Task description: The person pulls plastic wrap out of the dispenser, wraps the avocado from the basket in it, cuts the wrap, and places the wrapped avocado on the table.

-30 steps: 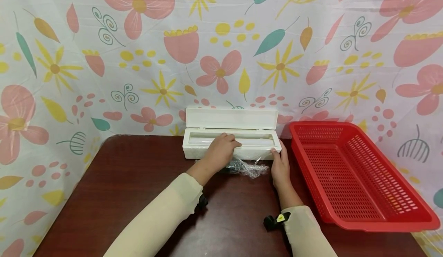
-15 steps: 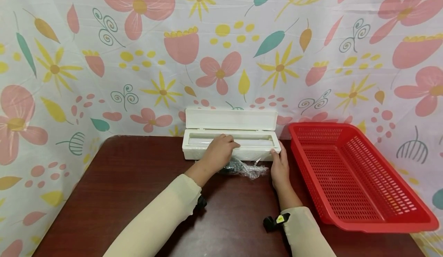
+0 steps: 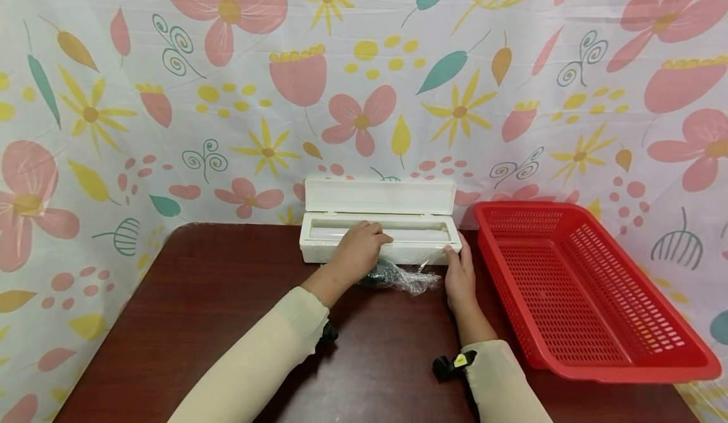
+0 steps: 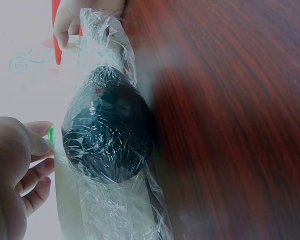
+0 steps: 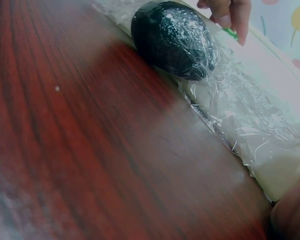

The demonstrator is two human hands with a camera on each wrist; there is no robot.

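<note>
A white cling film box [image 3: 318, 252] stands at the back of the table with its lid [image 3: 380, 196] raised. Inside it lies a roll of film [image 3: 418, 234]. My left hand [image 3: 358, 252] reaches over the front, thumb and finger pinching a small green slider [image 4: 51, 134] at the box's front rim. With my right hand [image 3: 462, 277] I grip the box's right end, thumb in front. Against the box front rests a dark, smooth, egg-shaped object [image 4: 107, 132] wrapped in clear film. Crumpled film [image 5: 260, 125] stretches from it toward my right hand.
At the right of the table is a red perforated plastic basket [image 3: 569, 296]. A flowered sheet [image 3: 364, 62] hangs behind the table. Dark reddish wood [image 3: 387, 360] shows in front of the box.
My left fingertips have shifted very slightly left along the box's front rim. The right hand, the box and the wrapped dark object look the same.
</note>
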